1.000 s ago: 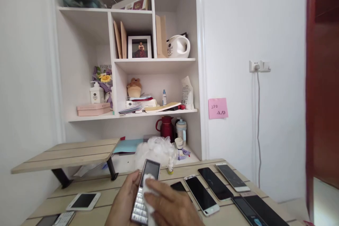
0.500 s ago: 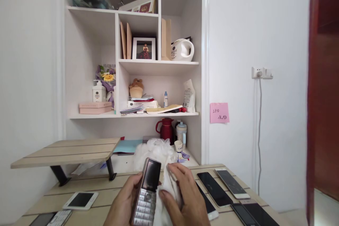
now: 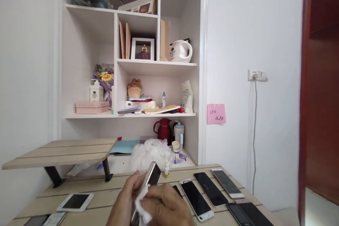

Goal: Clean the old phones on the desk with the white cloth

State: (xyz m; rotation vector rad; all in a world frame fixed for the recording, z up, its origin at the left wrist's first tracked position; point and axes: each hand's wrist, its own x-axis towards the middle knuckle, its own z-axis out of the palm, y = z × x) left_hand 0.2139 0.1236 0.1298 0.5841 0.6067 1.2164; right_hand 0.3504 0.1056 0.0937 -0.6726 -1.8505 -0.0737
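Near the bottom centre, a silver keypad phone (image 3: 151, 177) is tilted with its side edge toward the camera. My left hand (image 3: 124, 197) is wrapped round it from the left. In my right hand (image 3: 168, 204) a white cloth (image 3: 141, 206) is pinched and pressed against the side of the phone. The keypad is hidden behind the cloth and fingers. Right of my hands lie several phones, among them a white-framed one (image 3: 196, 199) and a black-screened one (image 3: 210, 189).
A white phone (image 3: 76, 202) and a keypad phone (image 3: 54, 219) lie at the left of the slatted table (image 3: 106, 203). A raised wooden stand (image 3: 63, 152) stands behind them. A small bottle (image 3: 166, 169), a plastic bag (image 3: 149, 153) and a red jug (image 3: 164, 130) are farther back.
The phone has been turned from screen-facing to edge-on. My right hand and the cloth have moved left and down across it, uncovering the small bottle and the white-framed phone.
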